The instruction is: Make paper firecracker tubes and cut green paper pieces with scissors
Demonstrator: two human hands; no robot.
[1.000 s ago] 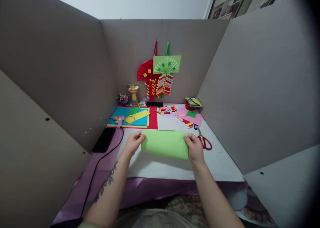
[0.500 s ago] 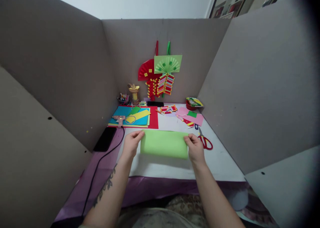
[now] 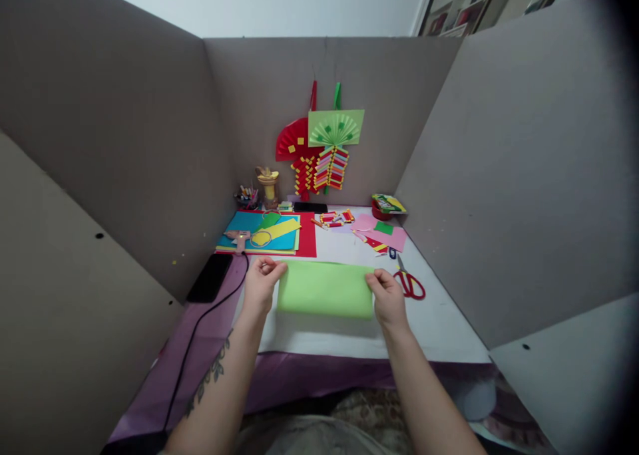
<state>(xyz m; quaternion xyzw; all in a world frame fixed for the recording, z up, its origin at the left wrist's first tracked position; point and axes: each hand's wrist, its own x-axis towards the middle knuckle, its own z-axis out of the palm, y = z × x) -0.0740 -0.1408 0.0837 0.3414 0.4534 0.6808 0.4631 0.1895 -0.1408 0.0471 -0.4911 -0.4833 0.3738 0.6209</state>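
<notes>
A light green sheet of paper (image 3: 325, 291), folded over with its fold toward me, is held up between my two hands above the white-covered table (image 3: 319, 338). My left hand (image 3: 262, 285) pinches its upper left corner with thumb and fingers. At the upper right corner, my right hand (image 3: 388, 297) grips it in the same way. Red-handled scissors (image 3: 410, 287) lie on the table just beyond my right hand. To the left of my left hand, a glue gun (image 3: 240, 239) rests on coloured sheets.
Blue and red paper (image 3: 308, 242) is stacked at the back left, near a black phone (image 3: 210, 279). Pink paper (image 3: 397, 240) lies at the back right. Paper firecracker ornaments (image 3: 332, 169) hang on the rear grey panel (image 3: 259, 82). A black cord (image 3: 192, 345) crosses the left side.
The green paper has shifted slightly left and its edges sit a little apart at the top. My left hand's fingers have curled back slightly; both hands still hold the corners.
</notes>
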